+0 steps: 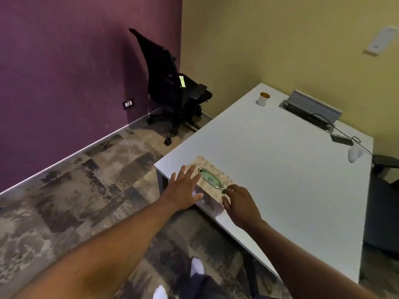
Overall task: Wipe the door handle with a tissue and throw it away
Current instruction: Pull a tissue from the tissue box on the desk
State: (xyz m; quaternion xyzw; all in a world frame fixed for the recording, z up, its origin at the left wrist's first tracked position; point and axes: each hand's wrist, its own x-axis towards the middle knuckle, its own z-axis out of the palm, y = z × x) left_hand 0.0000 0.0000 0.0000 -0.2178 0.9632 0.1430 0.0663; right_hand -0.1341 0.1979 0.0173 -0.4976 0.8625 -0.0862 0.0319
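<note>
A beige patterned tissue box (213, 169) with a green oval opening (211, 178) lies near the front left corner of the white table (280, 169). My left hand (183, 188) rests flat against the box's left side, fingers spread. My right hand (239, 203) hovers at the box's near right end, thumb and forefinger close to the rim of the opening, nothing between them. No tissue sticks out of the opening. No door or door handle is in view.
A black office chair (170, 87) stands in the corner by the purple wall. On the table are a white cup (263, 99), a cable box with a black cord (313, 111) and a white object (354, 154). Another chair (384, 190) sits at the right.
</note>
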